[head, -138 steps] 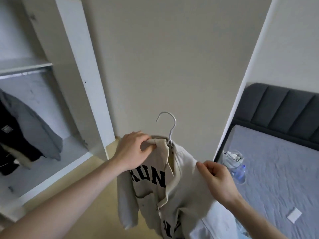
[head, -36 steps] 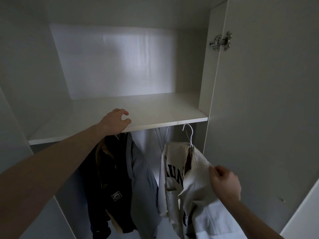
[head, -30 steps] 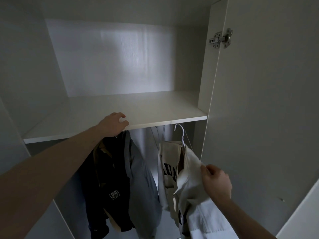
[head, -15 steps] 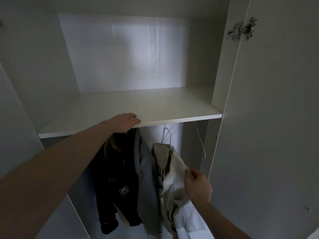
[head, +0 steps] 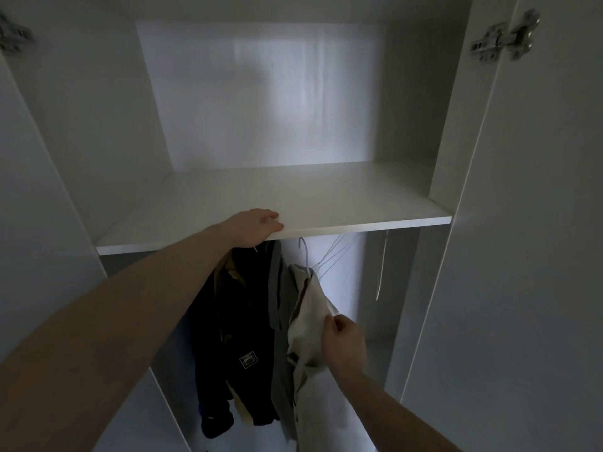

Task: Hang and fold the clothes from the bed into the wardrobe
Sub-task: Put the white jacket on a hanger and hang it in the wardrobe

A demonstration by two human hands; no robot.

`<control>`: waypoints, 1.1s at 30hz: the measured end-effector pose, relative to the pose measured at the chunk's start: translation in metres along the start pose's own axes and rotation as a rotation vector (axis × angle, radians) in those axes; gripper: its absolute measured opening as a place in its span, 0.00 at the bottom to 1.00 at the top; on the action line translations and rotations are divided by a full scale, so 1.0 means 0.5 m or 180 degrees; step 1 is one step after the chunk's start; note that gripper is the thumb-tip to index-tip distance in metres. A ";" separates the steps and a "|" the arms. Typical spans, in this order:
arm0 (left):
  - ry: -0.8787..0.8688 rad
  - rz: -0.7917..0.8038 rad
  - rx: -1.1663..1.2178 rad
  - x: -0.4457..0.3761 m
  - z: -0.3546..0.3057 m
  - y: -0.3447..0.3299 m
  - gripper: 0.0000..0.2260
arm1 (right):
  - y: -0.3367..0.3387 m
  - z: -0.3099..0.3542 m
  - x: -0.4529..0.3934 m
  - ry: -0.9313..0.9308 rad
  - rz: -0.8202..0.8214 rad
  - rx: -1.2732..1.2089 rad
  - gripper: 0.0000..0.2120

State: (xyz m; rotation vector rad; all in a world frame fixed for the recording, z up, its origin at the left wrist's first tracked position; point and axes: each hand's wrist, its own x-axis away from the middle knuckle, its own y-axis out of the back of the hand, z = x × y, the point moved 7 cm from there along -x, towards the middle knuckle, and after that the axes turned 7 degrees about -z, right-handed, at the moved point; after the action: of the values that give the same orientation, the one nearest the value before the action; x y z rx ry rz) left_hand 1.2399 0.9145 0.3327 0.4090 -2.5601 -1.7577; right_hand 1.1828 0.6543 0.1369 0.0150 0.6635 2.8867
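A cream jacket (head: 310,318) hangs on a white hanger (head: 304,252) inside the open wardrobe, just under the white shelf (head: 293,197). The hanger's hook reaches up beneath the shelf edge; the rail is hidden. My right hand (head: 342,344) pinches the jacket's shoulder fabric from the right. My left hand (head: 257,223) rests on the shelf's front edge, fingers curled over it. A black jacket (head: 238,327) and a grey garment (head: 280,321) hang to the left of the cream jacket.
Several bare wire hangers (head: 336,256) hang to the right of the cream jacket, and one more (head: 382,265) further right. The open wardrobe door (head: 522,256) with its hinge (head: 504,40) stands at the right. A side panel (head: 42,190) closes the left.
The cream jacket has moved left and deeper into the wardrobe, close against the grey garment. My right hand followed it. My left hand stays on the shelf edge.
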 end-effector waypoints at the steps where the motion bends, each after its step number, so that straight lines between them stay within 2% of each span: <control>1: 0.0000 -0.0004 0.0035 -0.002 0.005 0.000 0.28 | -0.011 0.004 0.006 0.0009 0.0047 -0.0030 0.21; 11: -0.0173 -0.0360 0.0056 -0.022 0.030 0.001 0.25 | -0.042 -0.040 0.017 -0.0082 0.0385 -0.0312 0.20; 23: -0.0145 -0.0403 0.0094 -0.025 0.035 -0.003 0.25 | 0.026 -0.211 0.025 -0.0763 -0.0240 0.0167 0.21; 33: -0.0174 -0.0348 0.0010 -0.025 0.034 -0.007 0.26 | 0.033 -0.215 0.096 -0.0666 -0.0081 0.0067 0.19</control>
State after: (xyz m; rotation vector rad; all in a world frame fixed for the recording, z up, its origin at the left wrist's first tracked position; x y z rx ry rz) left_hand 1.2501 0.9317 0.3246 0.5176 -2.6254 -1.8240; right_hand 1.1274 0.6017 0.0459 0.3046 0.6489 2.8011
